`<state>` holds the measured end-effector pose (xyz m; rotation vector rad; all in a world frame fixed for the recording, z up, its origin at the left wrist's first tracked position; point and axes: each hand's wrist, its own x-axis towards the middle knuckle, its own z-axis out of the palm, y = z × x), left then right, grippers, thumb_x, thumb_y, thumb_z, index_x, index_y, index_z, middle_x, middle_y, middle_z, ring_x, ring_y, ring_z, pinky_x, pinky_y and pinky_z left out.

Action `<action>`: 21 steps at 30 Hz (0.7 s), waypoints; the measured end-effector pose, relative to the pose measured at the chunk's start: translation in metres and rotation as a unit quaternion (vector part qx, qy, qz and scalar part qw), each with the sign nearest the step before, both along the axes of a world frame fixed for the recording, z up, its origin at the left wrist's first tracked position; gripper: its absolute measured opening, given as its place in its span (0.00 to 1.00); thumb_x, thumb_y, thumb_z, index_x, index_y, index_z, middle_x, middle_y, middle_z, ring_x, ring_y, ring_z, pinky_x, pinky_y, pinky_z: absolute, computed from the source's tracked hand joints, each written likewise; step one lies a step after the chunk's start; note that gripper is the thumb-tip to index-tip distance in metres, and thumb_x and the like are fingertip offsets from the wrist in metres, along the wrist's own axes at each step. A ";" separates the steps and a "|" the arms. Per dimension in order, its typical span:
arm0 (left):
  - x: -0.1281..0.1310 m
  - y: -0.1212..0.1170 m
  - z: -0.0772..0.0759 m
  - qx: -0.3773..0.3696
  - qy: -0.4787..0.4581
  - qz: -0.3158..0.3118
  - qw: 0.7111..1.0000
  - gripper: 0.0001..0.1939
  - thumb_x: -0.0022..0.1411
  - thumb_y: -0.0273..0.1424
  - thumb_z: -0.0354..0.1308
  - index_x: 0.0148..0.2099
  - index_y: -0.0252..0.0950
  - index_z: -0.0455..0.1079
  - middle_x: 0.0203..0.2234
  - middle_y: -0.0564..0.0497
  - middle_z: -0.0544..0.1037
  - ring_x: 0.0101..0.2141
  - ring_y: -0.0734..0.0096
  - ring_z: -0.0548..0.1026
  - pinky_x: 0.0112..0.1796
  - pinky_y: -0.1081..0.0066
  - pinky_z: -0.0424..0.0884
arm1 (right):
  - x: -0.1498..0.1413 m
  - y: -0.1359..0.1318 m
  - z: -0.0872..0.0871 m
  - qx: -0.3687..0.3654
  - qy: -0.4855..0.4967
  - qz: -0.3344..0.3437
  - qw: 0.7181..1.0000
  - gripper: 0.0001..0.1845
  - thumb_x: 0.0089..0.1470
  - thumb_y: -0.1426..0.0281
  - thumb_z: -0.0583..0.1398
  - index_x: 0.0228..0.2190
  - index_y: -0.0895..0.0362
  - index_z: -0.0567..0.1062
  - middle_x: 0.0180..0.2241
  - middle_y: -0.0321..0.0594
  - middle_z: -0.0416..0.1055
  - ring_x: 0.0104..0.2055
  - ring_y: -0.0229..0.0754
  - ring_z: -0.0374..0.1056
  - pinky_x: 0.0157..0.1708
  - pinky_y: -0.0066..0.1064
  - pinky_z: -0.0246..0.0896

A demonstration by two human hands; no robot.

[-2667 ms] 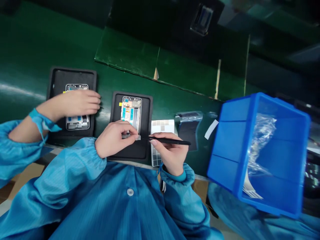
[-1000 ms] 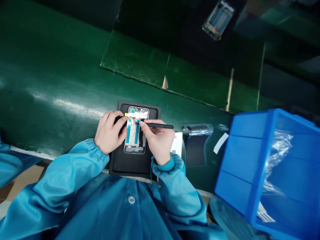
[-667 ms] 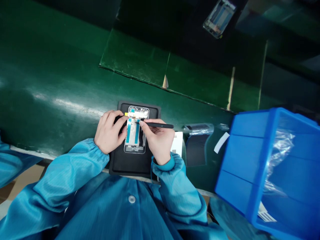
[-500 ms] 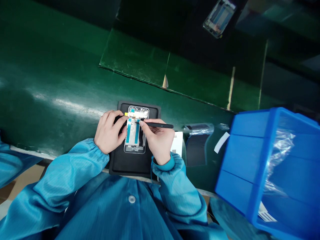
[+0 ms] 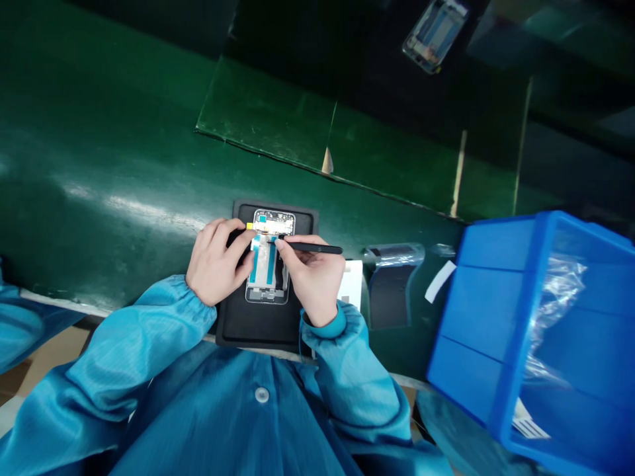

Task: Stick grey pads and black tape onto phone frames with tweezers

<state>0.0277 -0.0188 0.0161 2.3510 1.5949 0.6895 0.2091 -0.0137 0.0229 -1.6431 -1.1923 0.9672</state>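
Observation:
An opened phone [image 5: 262,271] lies face down in a black tray [image 5: 233,330], its circuit board and inside frame showing. Two blue strips run along its middle, and a small yellow tab [image 5: 249,226] sticks out at its upper left edge. My left hand [image 5: 217,260] rests at the phone's left side, fingers bent and apart, index fingertip and thumb at the edge. Between the thumb and fingers of my right hand [image 5: 317,277] are black tweezers [image 5: 317,248], held nearly level. Their thin tip points left, over the phone just below the board; whether it touches is too small to tell.
A blue bin [image 5: 483,317] with clear plastic film [image 5: 555,311] stands at the right. Beside the tray lie a white card [image 5: 351,281], a dark sheet in clear film [image 5: 391,294] and a white strip [image 5: 440,281]. Another opened phone [image 5: 435,34] lies at the back.
Almost nothing differs. The tweezers and my right hand have shifted very slightly to the left; my left hand stays at the phone's edge.

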 end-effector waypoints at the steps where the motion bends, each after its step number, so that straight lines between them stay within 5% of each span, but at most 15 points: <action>1: 0.000 0.000 0.001 0.001 0.010 -0.005 1.000 0.16 0.66 0.32 0.54 0.55 0.38 0.73 0.52 0.40 0.72 0.54 0.49 0.66 0.52 0.50 0.68 | 0.000 0.000 -0.001 -0.001 0.000 0.001 1.000 0.09 0.51 0.64 0.70 0.32 0.55 0.80 0.31 0.39 0.82 0.31 0.43 0.79 0.31 0.33 0.76; 9: 0.003 -0.002 0.010 -0.021 0.101 -0.042 0.994 0.20 0.67 0.31 0.54 0.60 0.47 0.71 0.57 0.41 0.71 0.56 0.46 0.65 0.51 0.48 0.66 | 0.001 -0.001 -0.006 -0.001 -0.011 0.008 1.000 0.10 0.51 0.62 0.69 0.33 0.54 0.80 0.31 0.40 0.82 0.31 0.45 0.79 0.33 0.35 0.77; 21: 0.006 0.003 0.016 0.003 0.162 -0.101 0.982 0.20 0.70 0.28 0.47 0.61 0.38 0.70 0.55 0.42 0.75 0.55 0.50 0.70 0.53 0.50 0.64 | 0.007 -0.018 0.011 0.019 0.048 -0.056 0.997 0.10 0.49 0.65 0.71 0.33 0.55 0.80 0.31 0.40 0.82 0.31 0.43 0.79 0.33 0.33 0.77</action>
